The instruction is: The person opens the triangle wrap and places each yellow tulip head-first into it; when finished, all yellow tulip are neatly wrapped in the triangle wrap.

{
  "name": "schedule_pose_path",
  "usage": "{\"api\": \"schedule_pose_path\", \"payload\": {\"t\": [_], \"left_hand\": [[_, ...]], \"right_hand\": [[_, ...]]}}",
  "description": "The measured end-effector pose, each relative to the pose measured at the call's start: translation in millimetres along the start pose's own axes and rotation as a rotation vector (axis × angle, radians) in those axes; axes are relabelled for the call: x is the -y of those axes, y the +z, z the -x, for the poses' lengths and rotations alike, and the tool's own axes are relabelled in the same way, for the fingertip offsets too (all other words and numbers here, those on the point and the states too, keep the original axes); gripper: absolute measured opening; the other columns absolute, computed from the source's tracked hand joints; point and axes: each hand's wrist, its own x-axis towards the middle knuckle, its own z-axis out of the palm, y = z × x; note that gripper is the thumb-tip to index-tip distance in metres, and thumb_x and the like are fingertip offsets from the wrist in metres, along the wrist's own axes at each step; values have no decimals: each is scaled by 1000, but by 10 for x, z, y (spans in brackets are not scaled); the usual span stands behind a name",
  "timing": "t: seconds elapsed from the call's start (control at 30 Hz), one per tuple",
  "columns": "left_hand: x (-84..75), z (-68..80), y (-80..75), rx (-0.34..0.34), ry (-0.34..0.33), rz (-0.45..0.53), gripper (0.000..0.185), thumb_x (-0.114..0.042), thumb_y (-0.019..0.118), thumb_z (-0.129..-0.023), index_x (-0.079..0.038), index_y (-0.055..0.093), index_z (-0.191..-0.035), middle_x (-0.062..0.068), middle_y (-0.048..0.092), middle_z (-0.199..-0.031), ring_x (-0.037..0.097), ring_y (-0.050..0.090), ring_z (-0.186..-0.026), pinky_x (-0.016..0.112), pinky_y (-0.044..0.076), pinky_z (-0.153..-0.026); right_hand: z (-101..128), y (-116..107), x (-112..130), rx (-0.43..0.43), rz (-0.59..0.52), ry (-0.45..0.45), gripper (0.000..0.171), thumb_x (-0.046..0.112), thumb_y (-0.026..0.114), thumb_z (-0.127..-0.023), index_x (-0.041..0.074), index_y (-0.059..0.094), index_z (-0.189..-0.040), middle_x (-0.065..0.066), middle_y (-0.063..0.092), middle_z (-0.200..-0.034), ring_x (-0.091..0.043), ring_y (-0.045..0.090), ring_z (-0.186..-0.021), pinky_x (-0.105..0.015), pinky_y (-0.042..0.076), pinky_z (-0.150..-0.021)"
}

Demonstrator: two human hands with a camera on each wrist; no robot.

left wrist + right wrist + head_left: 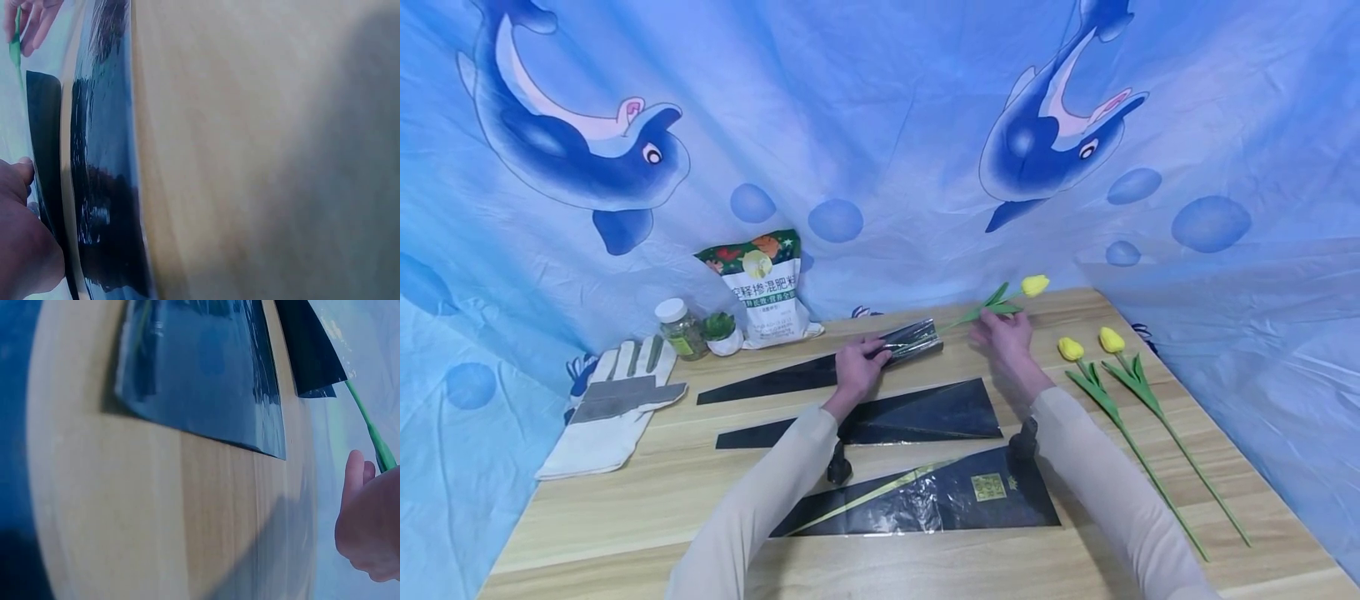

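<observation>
At the back of the table my left hand [859, 367] pinches a long, tapered black flower sleeve [797, 379], its wide mouth turned to the right. My right hand [1006, 337] holds a yellow artificial tulip [1034, 286] by its green leaves, bloom up and to the right. The tulip's stem [357, 403] runs into the sleeve's mouth in the right wrist view. Nearer to me lie a second black sleeve [932, 412] and a third one [925, 504] with gold print, both flat. Two more yellow tulips [1091, 387] [1137, 382] lie to the right of my right arm.
Along the back left stand a jar with a white lid [682, 331], a small potted succulent [722, 333] and a printed bag [767, 292]. A white and grey glove [613, 408] lies at the left edge. Behind the table hangs a blue dolphin curtain [880, 125].
</observation>
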Motion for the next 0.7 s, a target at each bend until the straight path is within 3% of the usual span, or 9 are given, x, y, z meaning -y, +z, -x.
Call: {"api": "schedule_pose_path", "payload": {"t": [0.23,0.47,0.7], "left_hand": [[1,-6,6,-1,-7,-2,27,-18,80,-87,-8,76,-112,10,68,-124,34,53,-129,44,37,-111],[-2,-7,1,4,-5,-1,28,-18,80,-87,-7,76,-112,11,67,-125,35,52,-130,45,36,-112],[4,2,15,5,13,2,28,-18,81,-86,-6,76,-111,13,68,-123,35,54,-127,45,39,-110]], "right_hand": [[7,-1,18,11,-7,24,26,16,62,-101,11,51,-124,-15,64,-120,-38,59,-120,-47,52,-94],[62,14,22,13,8,103,36,24,58,-103,8,51,-135,-20,60,-132,-39,59,-121,-47,53,-94],[90,24,-17,8,0,120,39,25,59,-103,7,51,-137,-19,63,-128,-33,66,-111,-44,55,-91]]}}
